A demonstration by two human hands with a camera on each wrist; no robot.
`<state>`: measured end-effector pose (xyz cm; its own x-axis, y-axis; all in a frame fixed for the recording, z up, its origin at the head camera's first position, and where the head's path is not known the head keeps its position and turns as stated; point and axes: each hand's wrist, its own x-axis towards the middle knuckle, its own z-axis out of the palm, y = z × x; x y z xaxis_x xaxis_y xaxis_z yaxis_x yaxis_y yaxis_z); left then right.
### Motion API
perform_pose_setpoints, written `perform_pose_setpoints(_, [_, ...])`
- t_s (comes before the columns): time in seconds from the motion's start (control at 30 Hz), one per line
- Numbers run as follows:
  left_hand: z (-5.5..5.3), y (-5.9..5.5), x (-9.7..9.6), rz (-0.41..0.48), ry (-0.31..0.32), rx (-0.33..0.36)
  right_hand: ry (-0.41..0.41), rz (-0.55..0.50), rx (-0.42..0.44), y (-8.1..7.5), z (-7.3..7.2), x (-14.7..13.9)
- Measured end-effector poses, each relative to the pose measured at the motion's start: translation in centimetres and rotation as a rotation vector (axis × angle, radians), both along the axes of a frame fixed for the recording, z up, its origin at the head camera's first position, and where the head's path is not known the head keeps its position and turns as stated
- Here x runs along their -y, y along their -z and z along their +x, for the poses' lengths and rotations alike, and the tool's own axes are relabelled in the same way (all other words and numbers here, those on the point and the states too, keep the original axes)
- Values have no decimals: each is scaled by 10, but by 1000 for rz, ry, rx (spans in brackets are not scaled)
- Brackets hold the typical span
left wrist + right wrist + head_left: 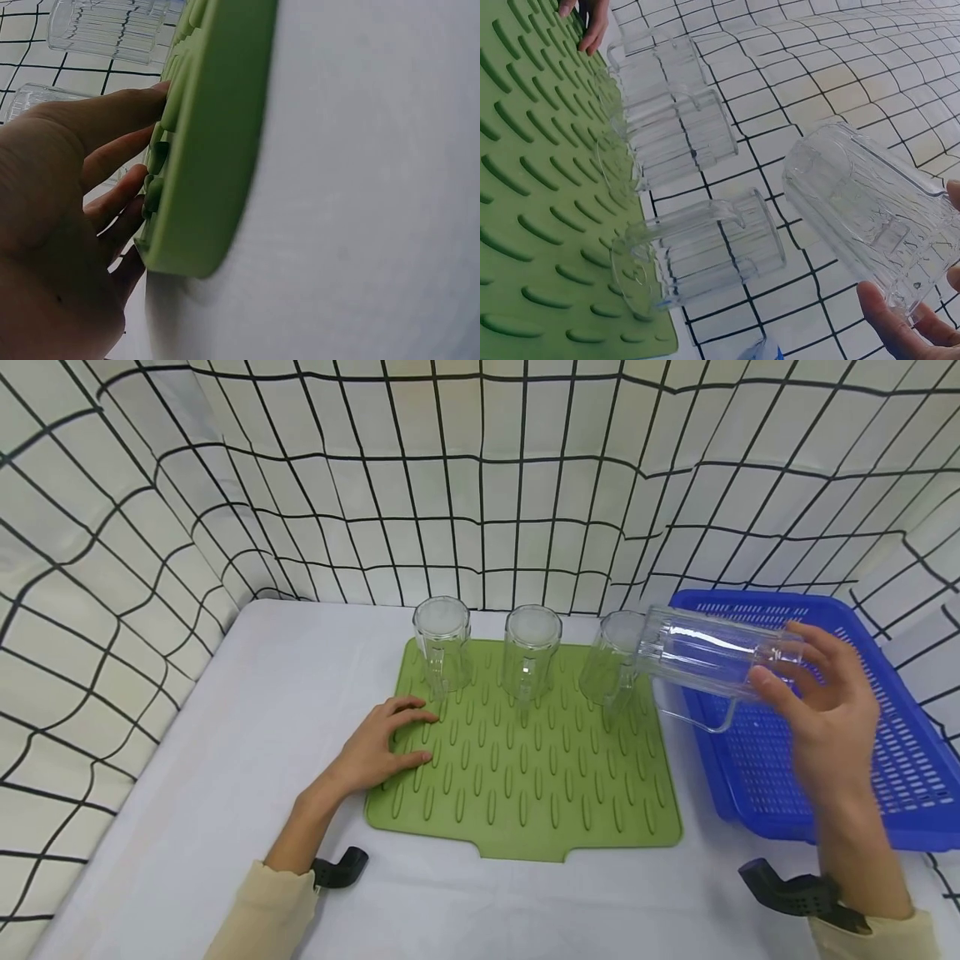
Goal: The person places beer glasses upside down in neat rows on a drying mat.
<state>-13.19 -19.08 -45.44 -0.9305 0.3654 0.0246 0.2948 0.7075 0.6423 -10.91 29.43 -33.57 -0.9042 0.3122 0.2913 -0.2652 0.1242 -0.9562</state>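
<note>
My right hand grips one end of a clear glass mug, fingers and thumb round it. This mug lies nearly level in the air, its handle pointing down, overlapping the blue basket's left rim in the head view. Three more clear mugs stand in a row along the back of a green ridged mat: a left mug, a middle mug and a right mug. My left hand rests at the mat's left edge, fingers spread and relaxed over its ridges, holding no mug.
A blue plastic basket with perforated walls stands right of the mat. White cloth covers the table. A black wire grid backed with white sheeting rises behind and along the sides.
</note>
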Motion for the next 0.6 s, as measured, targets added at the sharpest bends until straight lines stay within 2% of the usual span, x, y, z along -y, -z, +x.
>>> perform_pose_setpoints(0.4, [0, -5, -1, 13, -4, 5, -25, -16, 15, 6, 5, 13])
perform_pose_setpoints(0.6, [1, -9, -2, 63, -62, 23, -87, -34, 2, 9, 7, 20])
